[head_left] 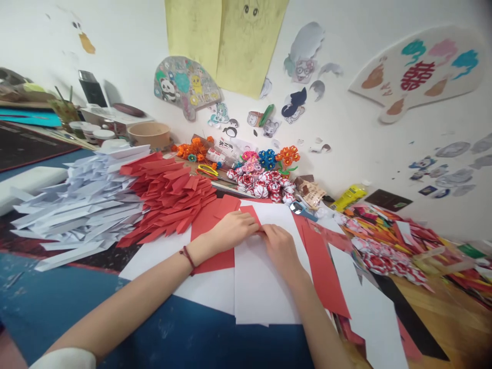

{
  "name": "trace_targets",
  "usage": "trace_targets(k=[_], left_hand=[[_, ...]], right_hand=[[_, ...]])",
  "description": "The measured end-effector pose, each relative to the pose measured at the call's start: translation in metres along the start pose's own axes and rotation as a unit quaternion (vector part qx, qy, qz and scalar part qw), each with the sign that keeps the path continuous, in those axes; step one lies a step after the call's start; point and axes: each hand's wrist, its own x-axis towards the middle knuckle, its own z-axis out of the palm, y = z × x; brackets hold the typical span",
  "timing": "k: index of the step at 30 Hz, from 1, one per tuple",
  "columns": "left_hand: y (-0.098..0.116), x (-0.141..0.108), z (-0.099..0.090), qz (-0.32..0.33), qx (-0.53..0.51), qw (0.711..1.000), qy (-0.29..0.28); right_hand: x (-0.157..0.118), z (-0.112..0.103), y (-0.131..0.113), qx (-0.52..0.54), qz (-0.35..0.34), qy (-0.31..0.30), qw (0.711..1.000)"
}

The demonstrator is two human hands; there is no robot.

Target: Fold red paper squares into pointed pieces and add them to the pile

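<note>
My left hand [235,229] and my right hand [282,248] meet above the stacked paper, fingers closed at the edge of a small piece of red paper [249,209]. Most of that piece is covered by my fingers, so its fold is hard to make out. Under my hands lie white paper sheets [265,297]. A larger red sheet [217,260] sits beneath my left wrist, and another red sheet [326,274] extends right of my right forearm. To the left is a heap of folded red paper pieces [165,197] beside a heap of folded white paper pieces [92,202].
Red-and-white paper balls [265,184] and colourful flowers [267,159] stand against the wall behind. A blue watch-like object [302,210] lies near the sheets. At the left back are a round wooden container [149,135] and jars; at the right, a yellow packet [349,197] and colourful paper pieces.
</note>
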Motion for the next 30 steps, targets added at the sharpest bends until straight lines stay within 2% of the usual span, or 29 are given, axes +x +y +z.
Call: trace_targets(k=[3, 7, 13, 16, 18, 21, 24, 26, 28, 30], left_hand=[[0.001, -0.001, -0.003, -0.021, -0.041, 0.999, -0.016], [-0.004, -0.004, -0.009, -0.086, -0.070, 0.994, -0.009], [-0.009, -0.010, -0.011, -0.090, -0.123, 0.988, 0.003], [-0.011, -0.011, -0.013, -0.105, -0.102, 0.989, 0.026], [-0.012, -0.011, -0.017, -0.097, -0.071, 0.991, 0.055], [-0.012, -0.014, -0.030, -0.039, 0.013, 0.996, 0.080], [-0.010, -0.017, -0.045, 0.036, 0.120, 0.988, 0.087], [-0.009, -0.023, -0.055, 0.043, 0.165, 0.980, 0.100], [-0.011, -0.032, -0.065, -0.024, 0.166, 0.979, 0.114], [-0.018, -0.046, -0.079, -0.164, 0.137, 0.966, 0.144]], right_hand=[[-0.002, -0.003, -0.001, 0.072, 0.015, 0.013, 0.997], [-0.003, -0.008, 0.001, 0.165, 0.048, 0.066, 0.983], [-0.001, -0.009, 0.004, 0.216, 0.127, 0.092, 0.964], [0.000, -0.012, 0.004, 0.248, 0.165, 0.083, 0.951], [0.001, -0.015, 0.005, 0.281, 0.208, 0.073, 0.934], [0.001, -0.016, 0.009, 0.353, 0.251, 0.044, 0.900], [0.002, -0.018, 0.010, 0.459, 0.259, -0.010, 0.850], [0.003, -0.020, 0.008, 0.512, 0.266, -0.026, 0.816], [0.003, -0.023, 0.006, 0.533, 0.272, -0.019, 0.801], [0.003, -0.026, 0.005, 0.527, 0.278, -0.009, 0.803]])
